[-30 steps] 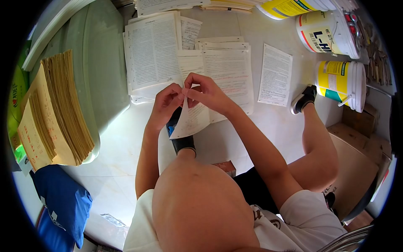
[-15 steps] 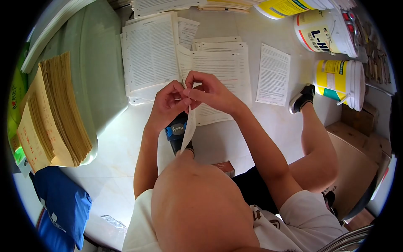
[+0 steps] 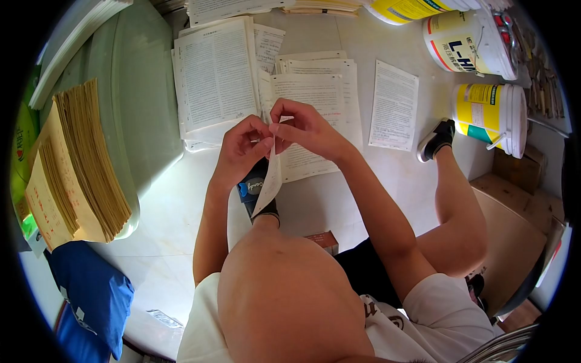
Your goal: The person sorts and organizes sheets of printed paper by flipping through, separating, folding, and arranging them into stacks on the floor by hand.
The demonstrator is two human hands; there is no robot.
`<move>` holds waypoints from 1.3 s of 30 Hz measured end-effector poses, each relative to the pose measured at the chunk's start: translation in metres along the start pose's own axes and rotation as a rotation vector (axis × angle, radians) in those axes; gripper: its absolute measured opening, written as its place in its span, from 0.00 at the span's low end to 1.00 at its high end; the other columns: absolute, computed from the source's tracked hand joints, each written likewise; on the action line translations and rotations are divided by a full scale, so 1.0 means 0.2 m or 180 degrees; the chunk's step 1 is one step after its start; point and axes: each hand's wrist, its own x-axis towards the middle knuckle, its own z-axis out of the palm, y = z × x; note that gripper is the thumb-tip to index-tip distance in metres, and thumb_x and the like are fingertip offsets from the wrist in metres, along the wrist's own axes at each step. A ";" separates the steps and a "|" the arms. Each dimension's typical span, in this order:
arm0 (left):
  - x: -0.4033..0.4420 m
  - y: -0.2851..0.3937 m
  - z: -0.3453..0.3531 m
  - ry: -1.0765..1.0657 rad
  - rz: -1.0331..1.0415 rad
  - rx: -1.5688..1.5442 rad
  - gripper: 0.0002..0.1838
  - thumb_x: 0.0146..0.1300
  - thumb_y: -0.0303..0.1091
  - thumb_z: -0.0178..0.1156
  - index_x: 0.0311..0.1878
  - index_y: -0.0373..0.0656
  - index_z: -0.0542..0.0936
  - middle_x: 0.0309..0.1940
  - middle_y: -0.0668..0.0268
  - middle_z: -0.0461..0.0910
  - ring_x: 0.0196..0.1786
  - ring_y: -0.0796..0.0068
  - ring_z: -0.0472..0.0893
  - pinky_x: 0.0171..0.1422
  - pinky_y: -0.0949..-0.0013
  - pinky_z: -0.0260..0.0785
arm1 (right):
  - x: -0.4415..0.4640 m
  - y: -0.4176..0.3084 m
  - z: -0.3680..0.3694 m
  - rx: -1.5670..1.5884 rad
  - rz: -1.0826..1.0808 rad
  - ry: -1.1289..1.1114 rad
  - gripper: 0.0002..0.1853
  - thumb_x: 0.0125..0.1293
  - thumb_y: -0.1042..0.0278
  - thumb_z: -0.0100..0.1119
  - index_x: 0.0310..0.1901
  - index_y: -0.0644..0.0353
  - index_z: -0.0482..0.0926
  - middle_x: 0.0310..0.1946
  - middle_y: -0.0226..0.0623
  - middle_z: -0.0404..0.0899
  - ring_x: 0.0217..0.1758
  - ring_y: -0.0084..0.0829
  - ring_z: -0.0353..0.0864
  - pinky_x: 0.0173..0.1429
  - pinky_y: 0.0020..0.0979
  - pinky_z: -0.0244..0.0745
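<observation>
A sheet of paper (image 3: 270, 184) hangs nearly edge-on between my hands, its lower end above my shoe. My left hand (image 3: 242, 148) pinches its upper edge between thumb and fingers. Right beside it, my right hand (image 3: 307, 132) pinches the same edge, fingers curled. Past my hands on the floor lies a stack of printed sheets (image 3: 215, 78) at the left. More overlapping printed pages (image 3: 311, 91), some with red marks, spread out behind my right hand. A single printed sheet (image 3: 393, 106) lies apart to the right.
At the left, thick bundles of yellowed paper (image 3: 91, 163) rest against a pale green bin (image 3: 142, 91). Yellow and white buckets (image 3: 489, 118) line the right side. Cardboard boxes (image 3: 508, 224) stand lower right, and a blue bag (image 3: 91, 296) lies lower left.
The hanging paper has turned a little, showing more of its face, and its lower end has swung up slightly. My right hand has shifted slightly away from the left.
</observation>
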 end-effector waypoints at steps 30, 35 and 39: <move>-0.02 -0.06 0.04 0.0477 -0.0069 0.0589 0.04 0.71 0.19 0.62 0.41 0.39 0.77 0.36 0.73 0.75 0.41 0.85 0.77 0.50 0.77 0.76 | 0.02 0.07 0.02 -0.0713 0.0164 0.1172 0.11 0.72 0.66 0.64 0.44 0.64 0.75 0.39 0.32 0.78 0.42 0.23 0.82 0.40 0.29 0.82; -0.04 -0.13 0.00 0.0625 0.0045 0.0642 0.04 0.70 0.21 0.62 0.40 0.38 0.76 0.34 0.72 0.76 0.39 0.84 0.77 0.50 0.76 0.74 | -0.24 -0.18 -0.37 -0.1608 0.1107 0.1964 0.39 0.70 0.45 0.69 0.75 0.61 0.70 0.55 0.33 0.79 0.63 0.27 0.77 0.62 0.34 0.75; -0.01 -0.16 0.05 0.0690 0.0014 0.0900 0.03 0.70 0.23 0.62 0.39 0.38 0.76 0.34 0.71 0.78 0.39 0.83 0.78 0.51 0.75 0.75 | -0.59 -0.28 -0.78 -0.1556 0.0444 0.3250 0.43 0.72 0.49 0.68 0.78 0.69 0.64 0.59 0.42 0.81 0.64 0.31 0.75 0.70 0.34 0.69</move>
